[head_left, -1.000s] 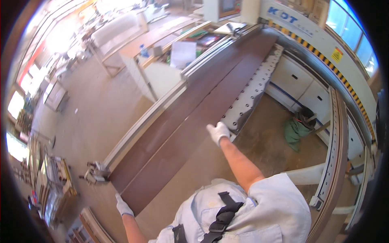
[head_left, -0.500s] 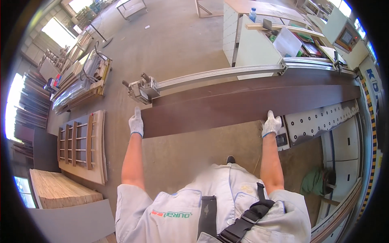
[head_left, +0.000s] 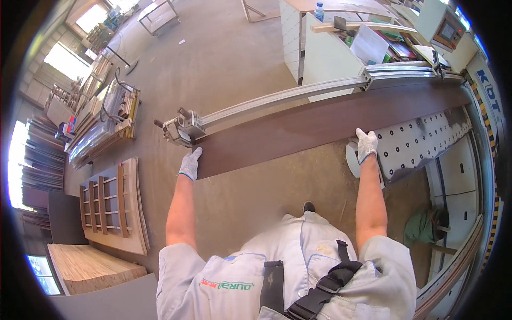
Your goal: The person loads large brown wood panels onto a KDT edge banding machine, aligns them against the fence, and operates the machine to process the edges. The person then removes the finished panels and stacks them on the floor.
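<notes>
A long dark brown board [head_left: 282,135] reaches from my left hand to the machine at the right. My left hand [head_left: 190,164], in a white knitted glove, grips the board's left end near its corner, thumb on top. The gloved right hand [head_left: 366,145] grasps the near edge further along, beside the perforated support table [head_left: 421,141]; its fingers are partly hidden. Along the far edge runs a metal guide rail [head_left: 282,97], with a clamp-like stop block [head_left: 180,129] at its left end, close to the board's far left corner.
A white cabinet [head_left: 328,58] with offcuts on top stands beyond the rail, a blue bottle [head_left: 319,12] at its corner. The machine's control panel [head_left: 448,33] is at far right. At left are a loaded cart [head_left: 104,125], a slatted panel stack [head_left: 114,205] and a wooden block [head_left: 93,266].
The board in my hands has moved away from me, toward the rail and stop block. The step between it and the brown surface behind no longer shows. My view has shifted slightly.
</notes>
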